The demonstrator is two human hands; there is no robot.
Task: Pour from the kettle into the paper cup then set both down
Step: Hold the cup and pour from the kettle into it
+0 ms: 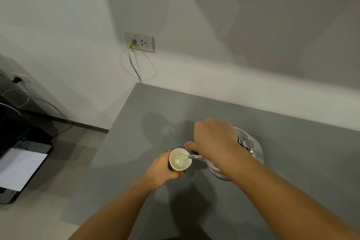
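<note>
A white paper cup (180, 159) with a dark and orange outer wall is held above the grey table (292, 161) by my left hand (161, 169), which wraps its left side. My right hand (214, 140) grips the handle of a shiny metal kettle (251, 150), tilted to the left. Its thin spout (195, 157) reaches over the cup's right rim, and water streams into the cup, which holds bubbling water. The kettle's handle is hidden under my hand.
A wall socket (139, 42) with a plugged grey cable sits on the white wall behind the table's far left corner. On the floor at left stands a dark machine with a white sheet (19, 167). The table's left edge runs close to the cup.
</note>
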